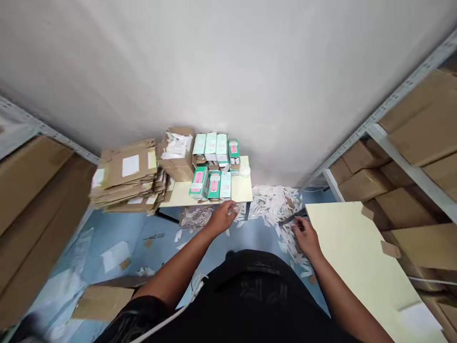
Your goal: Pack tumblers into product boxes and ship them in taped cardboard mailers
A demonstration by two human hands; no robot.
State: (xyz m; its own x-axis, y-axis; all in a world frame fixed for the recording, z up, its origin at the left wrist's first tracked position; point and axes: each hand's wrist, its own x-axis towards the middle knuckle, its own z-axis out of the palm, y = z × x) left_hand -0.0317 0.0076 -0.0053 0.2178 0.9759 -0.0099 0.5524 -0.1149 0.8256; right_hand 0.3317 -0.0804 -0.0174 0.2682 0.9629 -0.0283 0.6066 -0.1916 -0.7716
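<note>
the small boxes (214, 186) stand in two rows on the far table (246, 191), perhaps to keep them in order. my left hand (222, 217) is just near them, half open, with nothing visible in it. my right hand (306, 237) curls loosely beside the right table (346, 252); if it holds something, i cannot tell. those boxes in front partly hide those behind.

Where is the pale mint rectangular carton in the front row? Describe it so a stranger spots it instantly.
By the grey wall stands a pale yellow rectangular table. In its nearer row, find the pale mint rectangular carton at the right end, just beyond the left hand. The two green cartons in that row show large pink panels; this one is mostly pale.
</note>
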